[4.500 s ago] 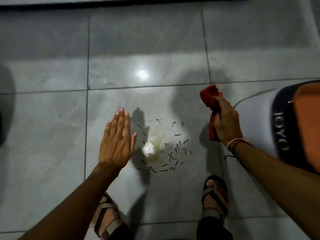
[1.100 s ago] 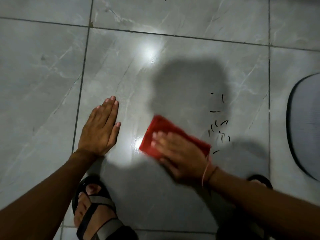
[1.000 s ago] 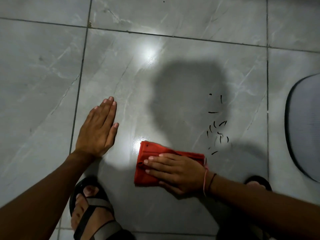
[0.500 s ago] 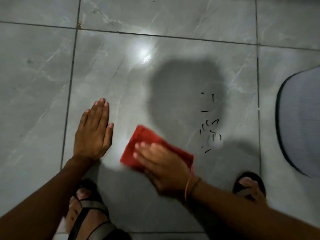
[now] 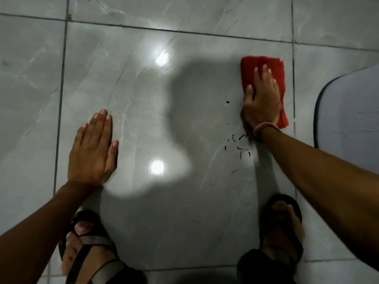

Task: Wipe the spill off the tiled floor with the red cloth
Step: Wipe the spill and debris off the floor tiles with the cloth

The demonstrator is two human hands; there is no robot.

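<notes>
The right hand (image 5: 261, 99) is pressing flat on the red cloth (image 5: 264, 78), fingers spread over it rather than pinching it, so the grip is an open palm bearing down. The cloth is lying folded on the tiled floor (image 5: 143, 99), far over at the right edge of the big tile, just beside the grout line and near the grey mat (image 5: 348, 119). The left hand (image 5: 93, 148) is resting flat on the floor well apart from it, fingers together, holding nothing and propping the person up.

What I'm worrying about: the cloth is sitting beyond the dark flecks (image 5: 238, 144), which are lying just by the wrist, uncovered. A pull straight back could drag them toward the sandalled right foot (image 5: 281, 224) or scatter them instead of gathering them. With only a flat palm on it, the cloth could also bunch or slip out from under the hand on this glossy tile. If any wet film is remaining, which I cannot tell under the glare, the bracing palm or a sandal could skid.

Counting: one red cloth, two hands, two sandalled feet (the left foot (image 5: 86, 249) too), one mat, roughly ten small dark flecks, two bright light reflections (image 5: 158, 167).
</notes>
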